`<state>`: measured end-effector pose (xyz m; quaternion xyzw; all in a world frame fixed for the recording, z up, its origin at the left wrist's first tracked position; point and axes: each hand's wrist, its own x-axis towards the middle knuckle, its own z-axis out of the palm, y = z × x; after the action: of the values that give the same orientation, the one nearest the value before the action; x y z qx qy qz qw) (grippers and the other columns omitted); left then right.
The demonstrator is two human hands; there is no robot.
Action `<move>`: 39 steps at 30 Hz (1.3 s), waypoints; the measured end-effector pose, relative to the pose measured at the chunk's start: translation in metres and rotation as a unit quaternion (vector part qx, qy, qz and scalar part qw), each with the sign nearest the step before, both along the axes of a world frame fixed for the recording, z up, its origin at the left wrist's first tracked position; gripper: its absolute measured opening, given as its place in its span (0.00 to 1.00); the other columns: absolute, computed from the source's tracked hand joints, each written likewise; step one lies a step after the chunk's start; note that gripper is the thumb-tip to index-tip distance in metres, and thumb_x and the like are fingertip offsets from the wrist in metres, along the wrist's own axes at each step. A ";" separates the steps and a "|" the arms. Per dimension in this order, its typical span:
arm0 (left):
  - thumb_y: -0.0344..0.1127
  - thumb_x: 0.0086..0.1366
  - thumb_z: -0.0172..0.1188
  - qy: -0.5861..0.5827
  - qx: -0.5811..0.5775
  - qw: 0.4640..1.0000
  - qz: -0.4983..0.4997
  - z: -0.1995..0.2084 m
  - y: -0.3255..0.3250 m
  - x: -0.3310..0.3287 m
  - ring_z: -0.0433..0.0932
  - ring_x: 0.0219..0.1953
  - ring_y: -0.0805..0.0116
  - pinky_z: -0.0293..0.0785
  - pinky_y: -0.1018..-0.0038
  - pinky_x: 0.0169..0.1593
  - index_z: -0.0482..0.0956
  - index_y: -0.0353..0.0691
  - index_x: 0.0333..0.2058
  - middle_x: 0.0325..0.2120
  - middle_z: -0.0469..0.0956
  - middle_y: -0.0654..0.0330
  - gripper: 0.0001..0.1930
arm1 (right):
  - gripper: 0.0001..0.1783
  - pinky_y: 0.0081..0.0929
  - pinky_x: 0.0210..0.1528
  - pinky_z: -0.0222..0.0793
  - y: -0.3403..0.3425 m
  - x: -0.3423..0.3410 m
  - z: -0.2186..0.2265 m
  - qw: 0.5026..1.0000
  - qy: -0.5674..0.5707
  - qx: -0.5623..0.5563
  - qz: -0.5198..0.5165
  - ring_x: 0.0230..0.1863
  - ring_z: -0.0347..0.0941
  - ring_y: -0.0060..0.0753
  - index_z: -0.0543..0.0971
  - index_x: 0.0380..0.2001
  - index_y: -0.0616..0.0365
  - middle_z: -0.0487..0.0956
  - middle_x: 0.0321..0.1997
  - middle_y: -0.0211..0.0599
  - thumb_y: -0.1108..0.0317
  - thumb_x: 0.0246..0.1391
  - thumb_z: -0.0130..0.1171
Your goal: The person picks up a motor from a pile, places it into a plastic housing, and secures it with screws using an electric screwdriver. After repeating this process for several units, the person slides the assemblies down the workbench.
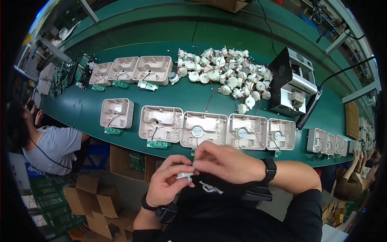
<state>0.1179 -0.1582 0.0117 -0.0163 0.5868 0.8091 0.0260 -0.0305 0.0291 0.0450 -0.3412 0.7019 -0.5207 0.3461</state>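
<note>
Close to my body, my left hand (pixel 170 180) is closed around a small white round part (pixel 184 175) with a lug, like those in the pile on the bench. Fingertips of my right hand (pixel 221 162) are pinched together at its upper side; what they grip is hidden. Just beyond my hands lies an open off-white plastic housing (pixel 216 121) with a round part (pixel 198 131) seated in it. A similar housing (pixel 254 123) to its right also holds a round part (pixel 241 133). In the housing to its left (pixel 169 115), a wire runs to a green circuit board (pixel 158 144).
A heap of white round parts (pixel 225 72) with red and black wires covers the back middle of the green bench (pixel 86 117). Right of it stand a black-and-silver machine (pixel 292 82) and a black corded tool (pixel 310 107). More housings (pixel 153 68) line the back left. People sit on both sides.
</note>
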 end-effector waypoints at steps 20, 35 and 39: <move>0.28 0.63 0.62 -0.121 0.042 0.991 -0.040 0.012 0.009 0.000 0.78 0.49 0.60 0.73 0.65 0.55 0.74 0.36 0.57 0.50 0.78 0.46 0.23 | 0.19 0.25 0.25 0.57 0.012 -0.008 -0.005 0.993 -0.113 0.017 -0.018 0.21 0.61 0.21 0.79 0.29 0.61 0.69 0.19 0.28 0.59 0.69 0.53; 0.23 0.53 0.69 0.079 -0.504 0.851 0.121 0.017 -0.080 -0.051 0.79 0.53 0.53 0.75 0.64 0.56 0.81 0.39 0.43 0.48 0.82 0.55 0.16 | 0.18 0.31 0.37 0.76 0.020 0.021 0.032 0.887 0.447 -0.112 0.027 0.37 0.80 0.38 0.78 0.45 0.60 0.79 0.40 0.39 0.67 0.51 0.69; 0.24 0.51 0.71 0.131 -0.603 0.782 0.089 0.004 -0.101 -0.071 0.75 0.58 0.52 0.73 0.62 0.58 0.82 0.40 0.41 0.45 0.82 0.57 0.16 | 0.25 0.33 0.41 0.75 0.072 -0.002 0.030 0.878 0.468 -0.011 -0.096 0.39 0.78 0.42 0.77 0.47 0.63 0.78 0.42 0.46 0.72 0.44 0.72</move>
<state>0.0472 -0.2588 0.0162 0.0252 0.9486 0.2838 -0.1381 -0.0323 0.1009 0.0745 -0.4800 0.8056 -0.3384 -0.0787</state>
